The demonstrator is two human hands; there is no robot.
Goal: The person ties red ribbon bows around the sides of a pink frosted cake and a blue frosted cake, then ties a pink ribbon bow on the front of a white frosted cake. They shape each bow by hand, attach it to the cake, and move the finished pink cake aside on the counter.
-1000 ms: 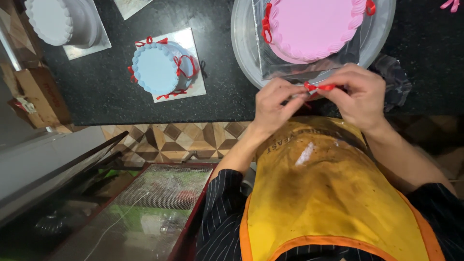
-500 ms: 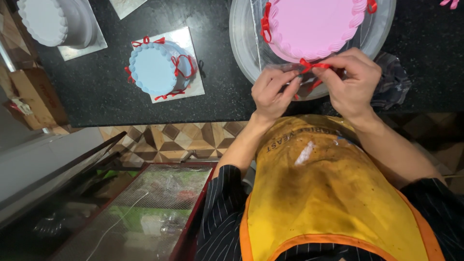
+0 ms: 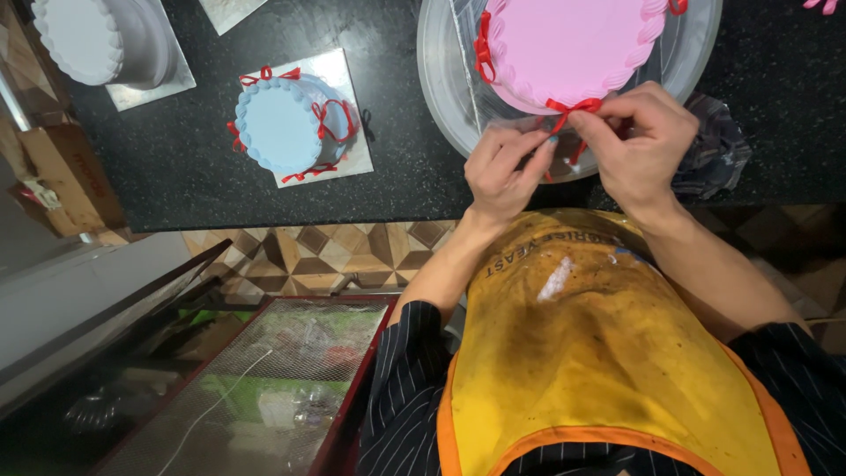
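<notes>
Both my hands, left hand (image 3: 504, 172) and right hand (image 3: 639, 141), pinch the red bow (image 3: 573, 109) at the pink cake (image 3: 568, 44) edge on the desk (image 3: 176, 176).

The person wears a yellow apron (image 3: 599, 353), stained dark down the middle and smeared with a pale streak near the chest; an orange band edges its lower hem; beneath it sits a dark shirt (image 3: 405, 397) with thin white pinstripes, its sleeves pushed up to the elbows; the left hand (image 3: 502, 172) and right hand (image 3: 643, 141) are bare, without gloves.
</notes>
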